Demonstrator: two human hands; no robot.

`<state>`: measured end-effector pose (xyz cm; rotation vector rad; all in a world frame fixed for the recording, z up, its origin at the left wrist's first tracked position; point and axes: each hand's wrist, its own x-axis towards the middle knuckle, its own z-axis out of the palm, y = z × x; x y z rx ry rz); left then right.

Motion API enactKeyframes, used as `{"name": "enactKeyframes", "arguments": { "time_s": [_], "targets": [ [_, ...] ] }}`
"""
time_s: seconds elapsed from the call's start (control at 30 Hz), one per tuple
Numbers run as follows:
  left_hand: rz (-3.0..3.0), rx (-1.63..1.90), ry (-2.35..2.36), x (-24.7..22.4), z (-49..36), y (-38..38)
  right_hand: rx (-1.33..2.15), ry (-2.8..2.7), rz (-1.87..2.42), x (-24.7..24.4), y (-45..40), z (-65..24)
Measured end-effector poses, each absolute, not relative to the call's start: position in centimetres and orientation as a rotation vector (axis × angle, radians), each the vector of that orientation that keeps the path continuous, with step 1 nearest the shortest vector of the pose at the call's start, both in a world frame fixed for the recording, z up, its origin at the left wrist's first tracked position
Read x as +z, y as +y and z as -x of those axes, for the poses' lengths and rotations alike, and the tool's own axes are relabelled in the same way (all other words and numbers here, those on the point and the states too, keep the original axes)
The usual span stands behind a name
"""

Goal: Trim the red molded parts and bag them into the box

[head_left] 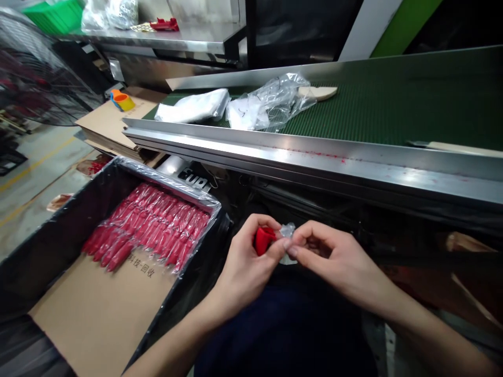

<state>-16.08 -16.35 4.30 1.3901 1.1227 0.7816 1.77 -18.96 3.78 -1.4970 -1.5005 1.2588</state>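
Observation:
My left hand (247,256) is closed around a red plastic part (264,240), whose rounded end shows between thumb and fingers. A small clear plastic bag (288,230) sticks up between my two hands. Fingertips of my right hand (324,248) pinch the bag close to my left thumb. Down to the left, a dark bin (35,235) holds rows of red parts in clear wrappers (157,222), lying on a cardboard sheet (106,309).
A green conveyor belt (377,110) with a metal edge crosses ahead, bearing clear plastic bags (275,102), a pale curved piece (320,93) and a knife (463,148). An orange-yellow tape roll (123,101) sits on stacked cardboard (100,123). A fan (35,68) stands at far left.

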Motion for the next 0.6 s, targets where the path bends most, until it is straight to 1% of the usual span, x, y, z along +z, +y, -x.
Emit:
{"name": "enactKeyframes", "arguments": {
  "time_s": [0.1, 0.2, 0.3, 0.5, 0.53, 0.6],
  "targets": [
    [-1.367, 0.77, 1.152, 3.6, 15.8, -16.2, 1.098, -1.446, 1.539, 2.9, -19.6, -1.3],
    [-1.455, 0.799, 1.219, 2.7, 15.4, -16.4, 0.795, -1.388, 1.599, 1.6, -20.0, -0.6],
    [-1.505, 0.846, 1.254, 1.7, 15.0, -16.2, 0.611, -1.481, 1.557, 0.8, -20.4, -0.1],
    [-1.707, 0.847, 1.266, 0.9, 15.4, -15.6, 0.427, -1.647, 1.491, 2.5, -21.2, -0.4],
    [-1.765, 0.813, 1.218, 1.0, 15.6, -15.8, 0.446, -1.689, 1.486, 3.0, -21.3, -0.4],
    [-1.852, 0.735, 1.11, 1.2, 15.8, -16.4, 0.624, -1.811, 1.417, 3.8, -21.2, -0.5]
  ]
}}
